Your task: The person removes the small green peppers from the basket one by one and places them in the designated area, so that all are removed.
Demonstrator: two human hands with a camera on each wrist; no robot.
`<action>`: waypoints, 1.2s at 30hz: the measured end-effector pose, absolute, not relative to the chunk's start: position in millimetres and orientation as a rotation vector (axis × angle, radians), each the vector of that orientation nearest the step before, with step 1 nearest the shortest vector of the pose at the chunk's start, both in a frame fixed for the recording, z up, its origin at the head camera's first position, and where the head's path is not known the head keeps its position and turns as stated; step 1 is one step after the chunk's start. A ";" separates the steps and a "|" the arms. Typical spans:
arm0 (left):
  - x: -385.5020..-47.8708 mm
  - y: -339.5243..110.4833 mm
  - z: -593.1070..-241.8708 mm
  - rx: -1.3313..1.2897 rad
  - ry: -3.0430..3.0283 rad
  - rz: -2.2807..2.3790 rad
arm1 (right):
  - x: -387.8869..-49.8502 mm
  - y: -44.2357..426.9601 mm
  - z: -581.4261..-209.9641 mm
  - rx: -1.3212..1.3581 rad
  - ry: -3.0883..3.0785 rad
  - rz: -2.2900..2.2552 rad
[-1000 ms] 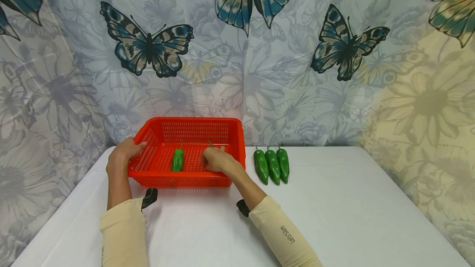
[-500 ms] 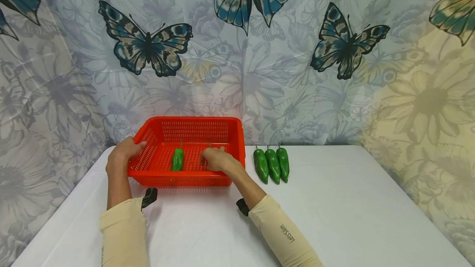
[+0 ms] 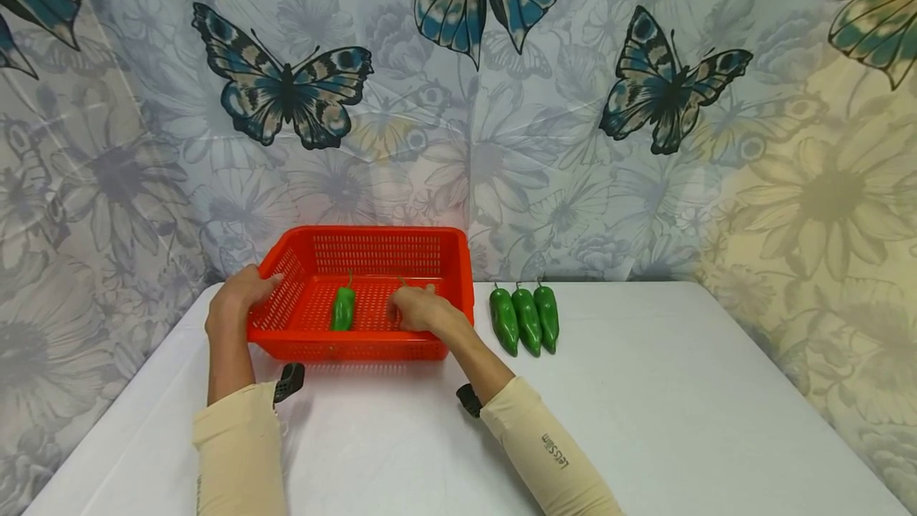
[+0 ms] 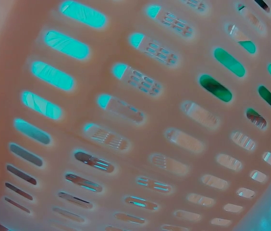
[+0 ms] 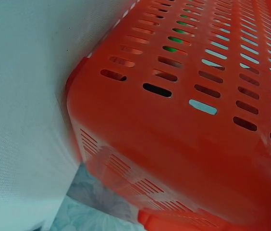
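A red perforated plastic basket (image 3: 387,346) stands toward the back left of the table. My left hand (image 3: 239,297) grips its left wall, thumb over the rim on the inner side. Inside the basket, a green chili pepper (image 3: 343,309) lies with its stem pointing away. My right hand (image 3: 423,310) reaches over the front rim, fingers bent downward around a second green pepper; only its stem (image 3: 402,281) shows beyond the knuckles. In the left wrist view the basket wall (image 4: 126,110) fills the picture. The right wrist view shows the basket's outside (image 5: 164,130), with no hand visible.
Three green peppers (image 3: 528,322) lie side by side on the white table (image 3: 680,396), just right of the basket. A patterned butterfly cloth (image 3: 544,181) hangs directly behind the table and basket.
The stem by my right hand has dipped slightly toward the basket floor. Both hands, the basket and the other peppers stay practically where they were.
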State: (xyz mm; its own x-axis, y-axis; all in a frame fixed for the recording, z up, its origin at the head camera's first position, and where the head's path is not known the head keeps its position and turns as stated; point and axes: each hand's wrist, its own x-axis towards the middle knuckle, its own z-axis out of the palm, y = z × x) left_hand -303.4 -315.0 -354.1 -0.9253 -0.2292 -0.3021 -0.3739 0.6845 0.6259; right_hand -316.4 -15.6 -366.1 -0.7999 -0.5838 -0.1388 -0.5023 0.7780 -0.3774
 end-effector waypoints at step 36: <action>-302.7 -314.4 -353.2 -0.509 2.676 1.068 | -317.0 -9.5 -358.2 -0.524 2.846 -0.789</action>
